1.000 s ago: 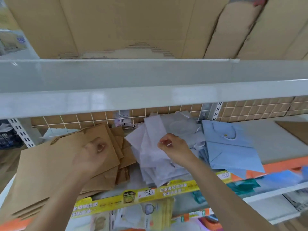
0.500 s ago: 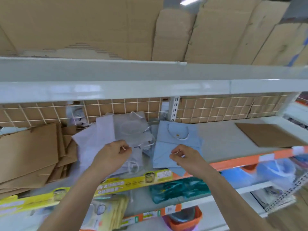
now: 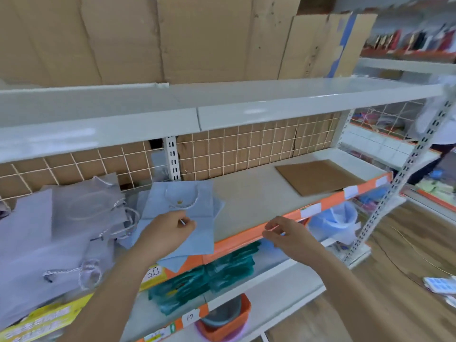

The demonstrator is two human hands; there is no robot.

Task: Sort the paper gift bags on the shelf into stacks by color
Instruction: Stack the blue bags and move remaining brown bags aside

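Observation:
A stack of light blue gift bags (image 3: 190, 208) lies flat on the shelf (image 3: 249, 196), its front corner hanging over the edge. To its left a loose pile of grey bags (image 3: 74, 218) with cord handles spreads out. A flat brown bag (image 3: 318, 176) lies alone at the far right. My left hand (image 3: 167, 230) hovers over the top blue bag, fingers curled, pinching a thin white cord end. My right hand (image 3: 283, 234) is in front of the orange shelf edge (image 3: 328, 203), fingers curled with thumb and forefinger together; nothing shows between them.
An upper shelf board (image 3: 222, 107) overhangs, with a wire grid (image 3: 259, 144) behind. Below are teal packs (image 3: 222, 270), a blue plastic bag (image 3: 340, 223) and an orange basket (image 3: 222, 322). A person (image 3: 436, 134) stands far right.
The view swung right, so the brown pile at the left is out of sight. My left hand moved from the grey pile to the blue bag; my right hand moved off the blue bag to the shelf edge.

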